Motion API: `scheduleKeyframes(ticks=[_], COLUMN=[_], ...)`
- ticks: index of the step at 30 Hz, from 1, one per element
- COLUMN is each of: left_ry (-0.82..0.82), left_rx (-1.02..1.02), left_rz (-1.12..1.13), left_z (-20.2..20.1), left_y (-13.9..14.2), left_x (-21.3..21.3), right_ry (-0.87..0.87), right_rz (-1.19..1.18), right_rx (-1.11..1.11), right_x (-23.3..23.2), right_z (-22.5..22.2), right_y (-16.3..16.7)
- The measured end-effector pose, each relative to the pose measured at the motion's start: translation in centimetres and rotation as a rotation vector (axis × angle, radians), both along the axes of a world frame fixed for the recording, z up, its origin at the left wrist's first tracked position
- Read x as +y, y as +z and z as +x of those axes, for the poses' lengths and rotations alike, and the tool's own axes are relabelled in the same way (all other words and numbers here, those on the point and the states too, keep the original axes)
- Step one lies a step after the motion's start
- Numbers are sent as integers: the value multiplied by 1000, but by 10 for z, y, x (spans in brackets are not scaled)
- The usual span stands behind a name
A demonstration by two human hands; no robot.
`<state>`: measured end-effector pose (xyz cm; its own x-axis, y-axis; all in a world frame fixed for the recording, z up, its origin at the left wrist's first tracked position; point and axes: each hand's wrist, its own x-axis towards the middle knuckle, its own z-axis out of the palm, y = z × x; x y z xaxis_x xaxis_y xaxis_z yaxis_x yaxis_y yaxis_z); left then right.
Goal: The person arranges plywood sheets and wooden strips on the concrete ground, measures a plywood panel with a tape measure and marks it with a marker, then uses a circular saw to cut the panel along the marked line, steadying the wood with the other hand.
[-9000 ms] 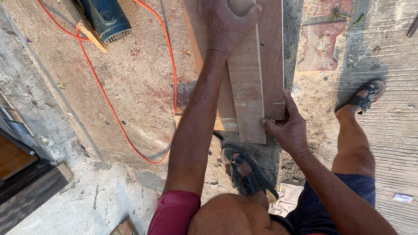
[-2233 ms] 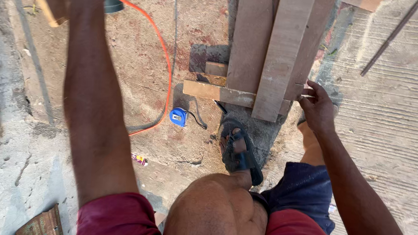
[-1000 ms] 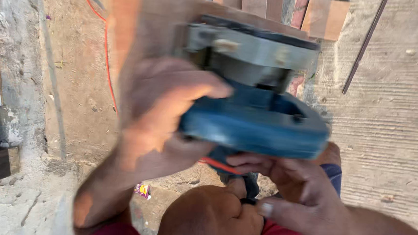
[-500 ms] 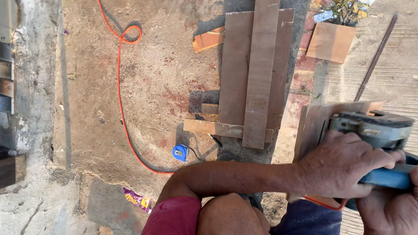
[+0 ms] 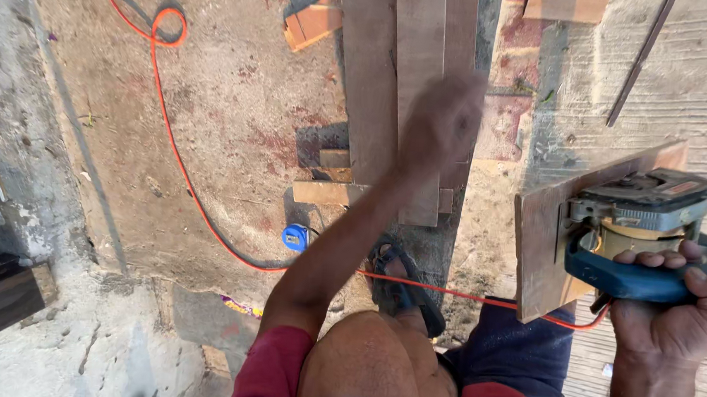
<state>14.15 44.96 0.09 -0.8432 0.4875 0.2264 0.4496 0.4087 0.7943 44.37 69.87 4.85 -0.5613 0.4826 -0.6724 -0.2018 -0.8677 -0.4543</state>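
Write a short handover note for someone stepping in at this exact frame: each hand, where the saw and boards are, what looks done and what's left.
Right hand: gripped on the handle of the blue circular saw, held up off the ground, base plate facing left.
Left hand: empty, blurred, reaching out over the boards.
Boards lie side by side, near ends resting on a short cross piece. Orange cord trails across the ground; blue tape measure lies beside the sandalled foot.
Done: saw in hand. Left: no cut is visible on the boards.
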Motion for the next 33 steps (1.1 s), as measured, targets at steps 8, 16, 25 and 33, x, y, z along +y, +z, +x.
scheduleKeyframes(ticks=[8, 16, 25, 33], left_ry=[147, 305, 328, 369], left_rx=[211, 113, 17, -4], left_rz=[-478, -578, -602, -539], left_z=[-62, -50, -51, -55], left_y=[-104, -109, -116, -121], left_x=[-36, -19, -11, -1], right_ry=[147, 525, 875, 992], right_rz=[149, 365, 642, 735], right_rx=[-55, -68, -21, -15], right_x=[2, -30, -70, -80], right_z=[-22, -69, -126, -166], right_y=[17, 33, 46, 45])
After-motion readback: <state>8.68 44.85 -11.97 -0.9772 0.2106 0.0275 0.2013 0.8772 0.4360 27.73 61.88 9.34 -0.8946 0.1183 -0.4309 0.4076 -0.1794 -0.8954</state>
